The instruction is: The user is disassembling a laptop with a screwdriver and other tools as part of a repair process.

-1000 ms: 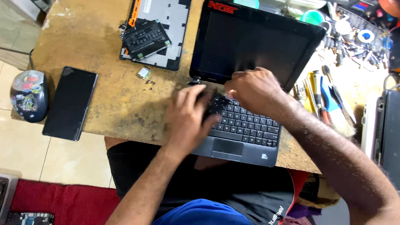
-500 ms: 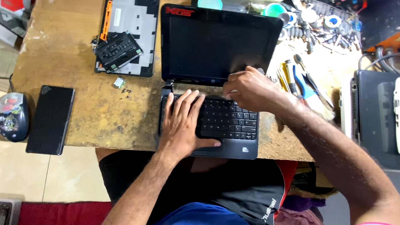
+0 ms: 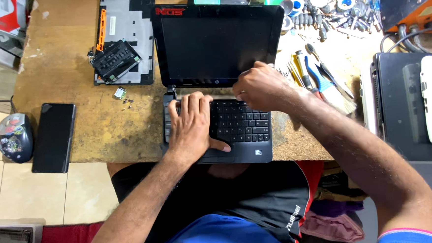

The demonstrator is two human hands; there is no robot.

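While the small black laptop (image 3: 219, 82) sits open at the near edge of the worn wooden surface (image 3: 83, 128), both hands work along the top of its keyboard (image 3: 240, 122). The left hand (image 3: 192, 125) lies flat on the left half of the keys, fingers spread and pointing toward the hinge, thumb stretched out to the right near the touchpad; it seems to be pressing the base down rather than gripping anything. The right hand (image 3: 261, 87) is curled just below the dark screen, its fingers bunched at the strip between keyboard and hinge. Whether it pinches a small tool or a part there cannot be told, since the knuckles hide the fingertips.

Judged from this, the step in hand looks like work on the keyboard's upper edge, perhaps freeing or seating it. A next move there would call for steady downward pressure from the left hand and fine, careful fingertip work from the right, close to the hinge.

Both forearms reach in from below, the right one crossing diagonally from the lower right. A removed back cover (image 3: 123, 40) with a black component on it lies to the upper left, loose screws (image 3: 126, 101) near it, a phone (image 3: 54, 137) at the left edge, and screwdrivers and a brush (image 3: 322, 81) to the right.
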